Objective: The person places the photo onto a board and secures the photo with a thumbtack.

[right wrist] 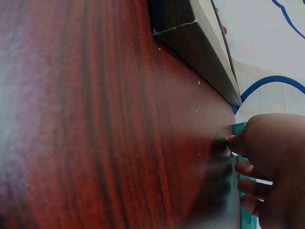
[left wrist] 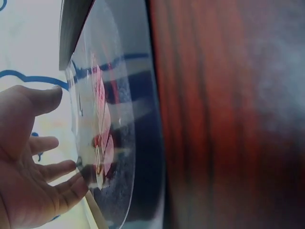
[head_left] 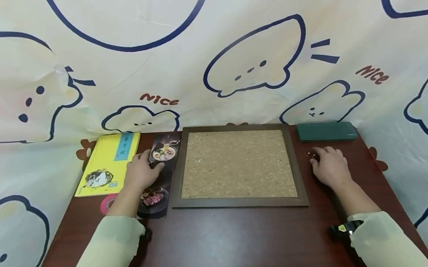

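Left hand (head_left: 139, 172) loose, fingers apart, grasping nothing, over food-picture mat (head_left: 162, 182); mat likely light, bendy, slippery, best lifted by edge. Cork board (head_left: 237, 165) between hands. Right hand (head_left: 330, 168) at small bits (head_left: 309, 154) just before green case (head_left: 327, 132), fingers bent, cannot tell whether pinching; bits probably light, hard, fingertip-sized. Wood-grain table (head_left: 208, 244) shiny; cartoon cloth (head_left: 248, 3) behind.

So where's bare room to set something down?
Widest: the near table, between the sleeves, in front of the framed board. Crowded: left, with yellow book, pink ring, dark mat and left hand; far right, with green case and right hand.
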Available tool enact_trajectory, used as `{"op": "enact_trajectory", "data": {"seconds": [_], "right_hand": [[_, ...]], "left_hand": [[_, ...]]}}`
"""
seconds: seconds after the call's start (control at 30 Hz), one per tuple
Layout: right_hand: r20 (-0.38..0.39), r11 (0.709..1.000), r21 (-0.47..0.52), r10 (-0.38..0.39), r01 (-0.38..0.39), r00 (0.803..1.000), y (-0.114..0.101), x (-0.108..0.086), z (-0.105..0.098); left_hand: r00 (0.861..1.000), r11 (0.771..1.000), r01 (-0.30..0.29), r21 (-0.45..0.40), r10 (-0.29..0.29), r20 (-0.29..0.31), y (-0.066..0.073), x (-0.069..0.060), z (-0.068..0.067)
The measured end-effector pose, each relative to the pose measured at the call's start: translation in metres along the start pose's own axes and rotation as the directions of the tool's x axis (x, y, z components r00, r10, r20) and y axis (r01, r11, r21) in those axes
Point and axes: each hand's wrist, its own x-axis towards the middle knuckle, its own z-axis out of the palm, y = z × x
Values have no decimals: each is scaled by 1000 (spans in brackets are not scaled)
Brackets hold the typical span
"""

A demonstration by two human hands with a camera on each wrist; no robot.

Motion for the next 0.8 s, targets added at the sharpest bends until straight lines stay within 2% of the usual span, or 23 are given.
{"op": "enact_trajectory", "data": {"seconds": [0.23,0.4,0.53,0.8], "right_hand": [[-21,999,3,-43,43,999,0,3,-1],[-9,999,-3,-50,50,999,-1,6,-1],[-7,999,-1,-32,32,999,-1,7,-1],[1,999,32,21,-21,1000,-2,7,-1]], "left_hand": [[1000,1000,4,11,-4,-11,1,8,1],[999,999,30,-15,-30,-12,4,11,2],[999,999,44,-31,-45,-17,5,16,1],[999,997,32,-72,-35,-41,5,22,-1]]}}
